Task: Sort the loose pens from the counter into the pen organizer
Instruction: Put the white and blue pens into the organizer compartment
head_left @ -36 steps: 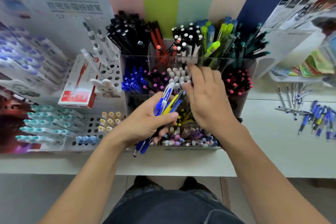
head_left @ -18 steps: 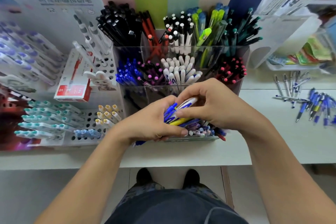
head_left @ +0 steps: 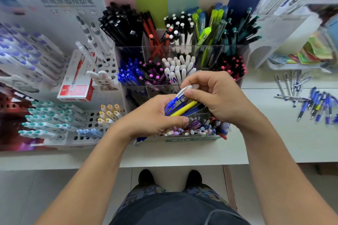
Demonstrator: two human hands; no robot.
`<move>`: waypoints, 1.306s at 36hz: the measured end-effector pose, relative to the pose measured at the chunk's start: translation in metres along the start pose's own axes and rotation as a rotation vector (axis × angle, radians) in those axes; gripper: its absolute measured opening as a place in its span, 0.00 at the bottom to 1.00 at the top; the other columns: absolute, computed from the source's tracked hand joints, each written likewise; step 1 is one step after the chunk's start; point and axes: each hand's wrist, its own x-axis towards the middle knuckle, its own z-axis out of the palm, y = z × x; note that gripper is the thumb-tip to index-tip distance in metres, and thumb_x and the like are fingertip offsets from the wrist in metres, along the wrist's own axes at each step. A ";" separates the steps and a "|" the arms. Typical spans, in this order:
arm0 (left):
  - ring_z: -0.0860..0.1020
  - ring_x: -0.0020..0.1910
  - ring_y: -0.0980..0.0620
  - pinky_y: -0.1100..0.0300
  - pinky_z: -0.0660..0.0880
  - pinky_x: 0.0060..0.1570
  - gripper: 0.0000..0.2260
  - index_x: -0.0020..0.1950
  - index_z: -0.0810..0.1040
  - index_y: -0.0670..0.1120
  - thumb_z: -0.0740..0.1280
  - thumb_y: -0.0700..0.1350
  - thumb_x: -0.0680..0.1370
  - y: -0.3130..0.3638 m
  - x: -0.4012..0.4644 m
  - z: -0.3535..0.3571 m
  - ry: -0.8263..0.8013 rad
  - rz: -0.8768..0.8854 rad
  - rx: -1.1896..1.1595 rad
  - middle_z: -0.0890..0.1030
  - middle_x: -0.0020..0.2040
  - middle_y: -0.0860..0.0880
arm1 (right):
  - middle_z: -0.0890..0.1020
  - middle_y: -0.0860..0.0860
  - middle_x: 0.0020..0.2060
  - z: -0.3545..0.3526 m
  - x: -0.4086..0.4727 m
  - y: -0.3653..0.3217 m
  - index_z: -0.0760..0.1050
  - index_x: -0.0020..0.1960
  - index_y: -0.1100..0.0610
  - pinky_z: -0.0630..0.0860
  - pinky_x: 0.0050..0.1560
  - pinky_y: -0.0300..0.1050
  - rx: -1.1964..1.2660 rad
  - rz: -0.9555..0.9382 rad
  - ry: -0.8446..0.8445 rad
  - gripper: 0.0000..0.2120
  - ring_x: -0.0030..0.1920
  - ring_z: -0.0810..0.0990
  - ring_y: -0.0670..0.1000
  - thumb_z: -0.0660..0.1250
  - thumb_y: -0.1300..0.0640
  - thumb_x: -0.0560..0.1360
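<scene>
My left hand (head_left: 153, 117) grips a bundle of pens (head_left: 182, 108), blue ones and a yellow one, over the front row of the clear pen organizer (head_left: 236, 49). With thumb and fingers, my right hand (head_left: 217, 95) pinches a white and blue pen (head_left: 180, 94) at the top of that bundle. The organizer's compartments hold black, red, white, green, teal, blue and pink pens. More loose pens (head_left: 314, 102) lie on the white counter (head_left: 274, 133) at the right.
A white perforated rack (head_left: 91, 120) with teal and yellow-capped pens stands left of the organizer, with a red pen box (head_left: 76, 82) behind it. A display board rises at the back left. A white tray (head_left: 292, 65) with coloured papers sits back right.
My right hand came back from the white pens in the middle row to the bundle and took hold of a white and blue pen. The left hand kept its grip.
</scene>
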 end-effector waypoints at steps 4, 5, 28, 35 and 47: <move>0.70 0.27 0.52 0.62 0.67 0.25 0.08 0.57 0.77 0.46 0.71 0.42 0.80 -0.005 0.000 -0.004 0.022 -0.032 -0.013 0.78 0.35 0.45 | 0.80 0.52 0.38 -0.006 0.001 0.004 0.80 0.51 0.57 0.76 0.39 0.40 0.123 -0.043 0.241 0.08 0.37 0.76 0.46 0.68 0.68 0.79; 0.69 0.27 0.51 0.62 0.66 0.25 0.07 0.57 0.77 0.46 0.70 0.41 0.80 -0.008 0.000 -0.005 0.034 -0.035 -0.032 0.78 0.35 0.46 | 0.80 0.49 0.38 -0.008 0.001 0.005 0.80 0.51 0.57 0.75 0.39 0.39 0.163 -0.036 0.296 0.08 0.36 0.75 0.45 0.67 0.68 0.80; 0.62 0.24 0.55 0.65 0.59 0.21 0.10 0.41 0.75 0.49 0.68 0.45 0.81 -0.011 -0.005 -0.013 0.441 -0.004 -0.365 0.71 0.32 0.50 | 0.79 0.45 0.38 -0.020 0.035 -0.032 0.77 0.54 0.54 0.80 0.39 0.55 -0.303 -0.315 0.757 0.04 0.37 0.81 0.50 0.64 0.57 0.82; 0.65 0.23 0.56 0.66 0.62 0.20 0.07 0.44 0.74 0.46 0.68 0.44 0.81 -0.017 -0.013 -0.014 0.457 -0.029 -0.474 0.74 0.32 0.49 | 0.80 0.46 0.41 -0.024 0.036 -0.025 0.78 0.54 0.56 0.80 0.46 0.55 -0.452 -0.257 0.598 0.05 0.41 0.80 0.51 0.64 0.59 0.81; 0.65 0.24 0.55 0.65 0.62 0.21 0.06 0.46 0.74 0.46 0.70 0.42 0.80 -0.025 -0.018 -0.019 0.516 -0.036 -0.460 0.73 0.33 0.47 | 0.78 0.53 0.43 0.001 0.058 -0.038 0.76 0.48 0.60 0.73 0.48 0.51 -0.795 -0.231 0.350 0.05 0.44 0.75 0.54 0.63 0.61 0.81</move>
